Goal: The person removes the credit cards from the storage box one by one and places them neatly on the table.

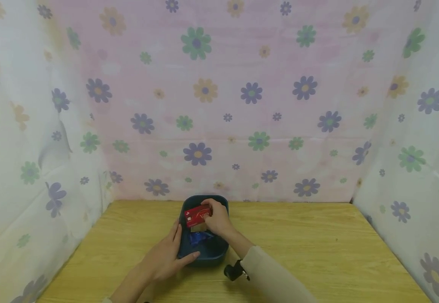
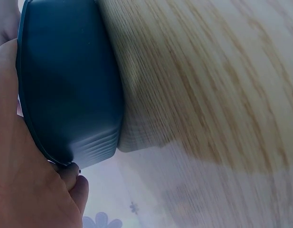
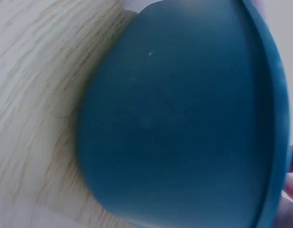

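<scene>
A dark blue oblong basin point(image 1: 210, 261) stands on the table near its back edge. My left hand point(image 1: 163, 256) holds the basin by its left side, thumb over the near rim; in the left wrist view its fingertips point(image 2: 79, 192) bend at the basin's edge. My right hand point(image 1: 218, 219) reaches over the right rim and pinches a red card point(image 1: 194, 219) with "VIP" lettering. Below the card, inside the basin, lie a shiny blue packet point(image 1: 199, 238) and a tan piece point(image 1: 199, 227), partly covered. The right wrist view shows mostly the basin's outer wall point(image 3: 174, 118).
The wood-grain table point(image 1: 303, 244) extends to both sides of the basin. A flowered cloth point(image 1: 227, 126) hangs behind and along both sides. A black device point(image 1: 234, 270) sits at the right wrist, by the beige sleeve point(image 1: 272, 275).
</scene>
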`<state>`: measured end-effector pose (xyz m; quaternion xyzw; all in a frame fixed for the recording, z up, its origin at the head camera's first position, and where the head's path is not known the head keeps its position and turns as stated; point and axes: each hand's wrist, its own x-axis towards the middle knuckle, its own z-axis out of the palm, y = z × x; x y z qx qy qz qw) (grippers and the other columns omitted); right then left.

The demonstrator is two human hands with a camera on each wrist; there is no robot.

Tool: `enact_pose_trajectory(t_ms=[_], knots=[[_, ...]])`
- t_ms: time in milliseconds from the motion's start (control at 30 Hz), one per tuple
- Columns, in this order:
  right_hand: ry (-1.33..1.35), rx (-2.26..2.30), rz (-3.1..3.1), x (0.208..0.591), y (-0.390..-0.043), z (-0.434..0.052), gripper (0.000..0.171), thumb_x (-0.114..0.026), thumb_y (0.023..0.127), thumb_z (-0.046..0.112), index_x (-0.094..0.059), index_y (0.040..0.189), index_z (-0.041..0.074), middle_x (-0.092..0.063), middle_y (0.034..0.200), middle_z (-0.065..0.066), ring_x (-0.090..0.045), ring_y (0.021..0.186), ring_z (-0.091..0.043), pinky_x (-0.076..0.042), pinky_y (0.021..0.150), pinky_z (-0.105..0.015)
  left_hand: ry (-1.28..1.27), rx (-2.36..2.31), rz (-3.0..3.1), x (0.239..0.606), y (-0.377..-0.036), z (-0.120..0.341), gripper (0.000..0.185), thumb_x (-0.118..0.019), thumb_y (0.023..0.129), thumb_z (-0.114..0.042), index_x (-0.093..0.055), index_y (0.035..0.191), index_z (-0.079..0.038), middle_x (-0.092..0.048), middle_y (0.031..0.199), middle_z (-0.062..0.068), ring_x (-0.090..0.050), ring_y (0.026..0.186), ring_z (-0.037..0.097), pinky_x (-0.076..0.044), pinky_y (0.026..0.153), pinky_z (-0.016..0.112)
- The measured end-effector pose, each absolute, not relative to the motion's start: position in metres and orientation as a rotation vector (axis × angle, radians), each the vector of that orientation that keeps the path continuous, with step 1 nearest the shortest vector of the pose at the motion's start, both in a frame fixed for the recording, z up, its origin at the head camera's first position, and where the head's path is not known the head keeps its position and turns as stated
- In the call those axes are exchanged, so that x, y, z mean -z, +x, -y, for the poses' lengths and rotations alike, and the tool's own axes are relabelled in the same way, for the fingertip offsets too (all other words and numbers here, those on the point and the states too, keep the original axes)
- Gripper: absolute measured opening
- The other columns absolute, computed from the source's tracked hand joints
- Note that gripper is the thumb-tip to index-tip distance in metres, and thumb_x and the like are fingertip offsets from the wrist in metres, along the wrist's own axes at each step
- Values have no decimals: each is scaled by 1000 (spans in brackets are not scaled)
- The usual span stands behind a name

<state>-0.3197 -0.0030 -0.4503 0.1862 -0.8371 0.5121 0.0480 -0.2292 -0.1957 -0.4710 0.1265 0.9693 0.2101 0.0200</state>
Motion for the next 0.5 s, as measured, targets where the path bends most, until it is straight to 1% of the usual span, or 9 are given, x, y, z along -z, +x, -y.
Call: enact_pose_trajectory(t_ms=[133,267,433,500], knots=[[610,-1561,2535,446,-316,-2,36,-62,90,-12,-64,125,-4,-69,108,-18,-63,85,-21,-56,70,-32,400,-663,-3003,468,-228,195,115,-52,90,-79,-17,161,6,-10,169,23,-38,145,46,-40,111,58],[633,-1579,2534,443,-313,-8,37,-61,90,-13,-63,126,-5,-69,106,-18,-62,83,-19,-53,67,-30,402,-670,-3000,467,-227,195,115,-52,90,-78,-18,160,6,-10,169,23,-38,144,46,-40,111,58],[659,-1618,2530,442,-310,-14,36,-60,91,-13,-62,127,-4,-69,107,-18,-62,82,-18,-53,66,-28,403,-662,-3001,469,-228,195,114,-53,91,-78,-18,160,6,-10,170,22,-37,145,46,-40,111,59],[659,-1642,2535,442,-309,-15,36,-59,93,-12,-62,127,-2,-68,109,-17,-61,83,-18,-52,65,-27,397,-657,-3001,470,-229,196,114,-53,90,-78,-18,161,5,-9,170,22,-37,146,45,-40,111,59]])
